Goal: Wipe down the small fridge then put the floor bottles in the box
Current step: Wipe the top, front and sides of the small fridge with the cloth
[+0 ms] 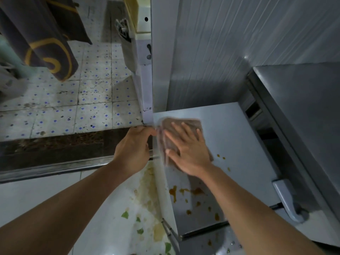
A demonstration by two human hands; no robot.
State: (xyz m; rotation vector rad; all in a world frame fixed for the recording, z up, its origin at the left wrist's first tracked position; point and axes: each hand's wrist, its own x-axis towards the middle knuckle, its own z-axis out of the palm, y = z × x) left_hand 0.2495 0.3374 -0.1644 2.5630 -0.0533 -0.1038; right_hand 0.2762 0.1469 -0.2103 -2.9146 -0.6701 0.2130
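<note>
I'm on the wiping step, and the bottles are out of sight for now, box too. My right hand lies flat, fingers straight and spread, pressing a brownish cloth onto the top of the small fridge. The cloth sits at the fridge's far left corner, blurred along its near edge, so I judge it is mid-stroke. My left hand is curled over the fridge's left edge, just beside the cloth, gripping it to steady the thing.

The fridge top is smooth, pale and glossy, a flat slab with a sharp edge. The cloth looks soft and thin, folded into a rough square. Nearer me on the same top are the orange-brown stains, sticky-looking drips and splashes, still unwiped. The fridge's left side shows yellowish streaks and green flecks too.

To the right of the fridge stands a dull steel cabinet. Beyond the fridge's left edge, speckled floor tiles with blue dots, worn and grimy.

Next move, I reckon: drag the cloth back toward me across those orange marks, pressing firmly, since dried drips will likely need a few passes.
</note>
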